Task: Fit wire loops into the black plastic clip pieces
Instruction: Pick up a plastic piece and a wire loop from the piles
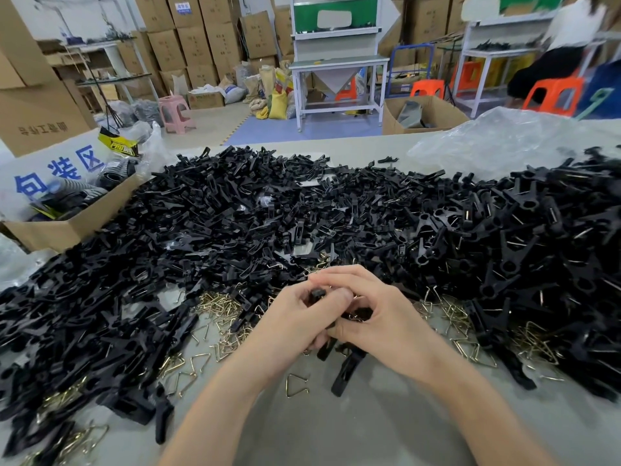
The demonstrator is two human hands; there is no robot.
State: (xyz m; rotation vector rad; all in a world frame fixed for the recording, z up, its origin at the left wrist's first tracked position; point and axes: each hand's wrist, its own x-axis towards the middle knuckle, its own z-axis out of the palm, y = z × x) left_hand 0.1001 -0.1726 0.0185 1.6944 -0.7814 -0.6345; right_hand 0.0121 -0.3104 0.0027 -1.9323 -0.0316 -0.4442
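My left hand (295, 317) and my right hand (373, 314) meet over the table, fingers curled together around a black plastic clip piece (317, 294). Its top end shows between my thumbs and its lower end sticks out under my palms. More black pieces and a glint of wire (356, 316) sit inside my right hand's grip. A huge heap of black clip pieces (302, 210) covers the table behind and beside my hands. Brass wire loops (218, 306) lie scattered under the heap's front edge, one loose loop (296, 385) lying below my wrists.
An open cardboard box (67, 227) with packaged goods stands at the left. Clear plastic sheeting (504, 139) lies at the back right. The grey table (369, 425) shows bare near me. Beyond are workbenches, stools and stacked cartons, with a person seated far right.
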